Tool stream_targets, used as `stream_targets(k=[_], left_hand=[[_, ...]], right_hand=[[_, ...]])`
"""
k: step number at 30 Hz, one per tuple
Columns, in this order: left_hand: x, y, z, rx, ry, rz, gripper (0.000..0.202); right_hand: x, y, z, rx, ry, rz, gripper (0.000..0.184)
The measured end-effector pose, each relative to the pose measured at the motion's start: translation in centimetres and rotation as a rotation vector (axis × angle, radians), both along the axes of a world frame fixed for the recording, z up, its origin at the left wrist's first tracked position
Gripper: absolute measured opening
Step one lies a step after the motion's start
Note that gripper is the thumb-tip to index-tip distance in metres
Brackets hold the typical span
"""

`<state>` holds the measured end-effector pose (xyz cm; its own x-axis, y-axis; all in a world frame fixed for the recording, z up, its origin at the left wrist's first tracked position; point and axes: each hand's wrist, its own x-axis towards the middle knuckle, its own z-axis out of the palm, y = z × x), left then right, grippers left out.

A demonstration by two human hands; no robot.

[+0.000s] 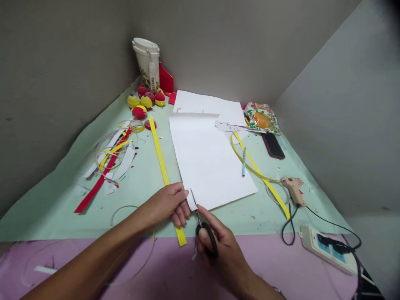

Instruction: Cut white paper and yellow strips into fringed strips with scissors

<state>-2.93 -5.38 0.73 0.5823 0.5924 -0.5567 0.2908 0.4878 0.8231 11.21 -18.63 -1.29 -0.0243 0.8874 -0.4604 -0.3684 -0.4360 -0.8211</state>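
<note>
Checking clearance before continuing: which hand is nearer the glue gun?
Right. The right hand, holding scissors, is left of the glue gun; the left hand is farther left, at the white paper.

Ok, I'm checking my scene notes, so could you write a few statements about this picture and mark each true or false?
1. The right hand holds the scissors. True.
2. The left hand holds the glue gun. False: it holds the near left corner of the white sheet; the glue gun lies farther right.
3. A yellow strip passes under the left hand. True.
4. The cup stands in front of the red and yellow balls. False: the cup stands behind the balls.
5. The phone lies to the right of the pen. True.
</note>
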Motion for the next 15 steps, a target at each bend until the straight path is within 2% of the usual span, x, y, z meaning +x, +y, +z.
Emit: stream_targets(k=[11, 15], left_hand=[[-0.17, -0.02, -0.20, -0.002, -0.017, -0.008, 0.028], [-0.23, -0.02, -0.07, -0.008, -0.033, 0.045, 0.033]], right_hand=[[-0.03, -0.09, -0.11, -0.013, 0.006, -0.015, 0.083], [0.03, -0.09, 0.06, -0.010, 0.002, -0.013, 0.087]])
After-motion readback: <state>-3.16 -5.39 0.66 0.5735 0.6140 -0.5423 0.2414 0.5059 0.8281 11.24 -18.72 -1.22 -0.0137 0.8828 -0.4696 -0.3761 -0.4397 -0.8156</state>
